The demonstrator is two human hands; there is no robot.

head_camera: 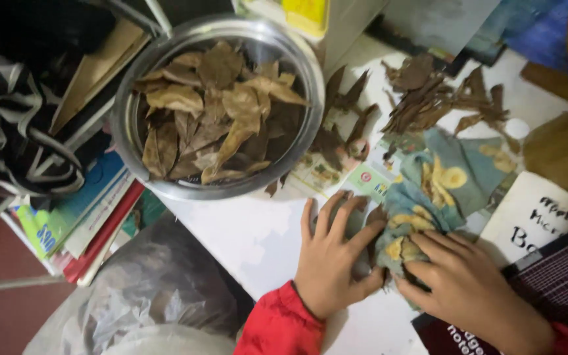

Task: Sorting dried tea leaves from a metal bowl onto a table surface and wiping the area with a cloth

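Observation:
My left hand [331,258] lies flat on the white table [251,230], fingers spread, pressing down on something dark, likely a leaf, that is mostly hidden under it. My right hand [458,283] presses a blue-green cloth with yellow patches [442,181] against the same spot, fingers curled over the cloth's bunched near end. Both wrists are in red sleeves. A round steel bowl [126,141] full of dry brown leaves [218,112] stands on the table's far left. More dry leaves [428,98] lie loose beyond the cloth.
Stacked books and papers [80,220] sit left of the table beside striped fabric [14,131]. A grey plastic bag [159,289] bulges below the table edge. A white paper with writing [534,213] and a dark notebook [553,276] lie at the right.

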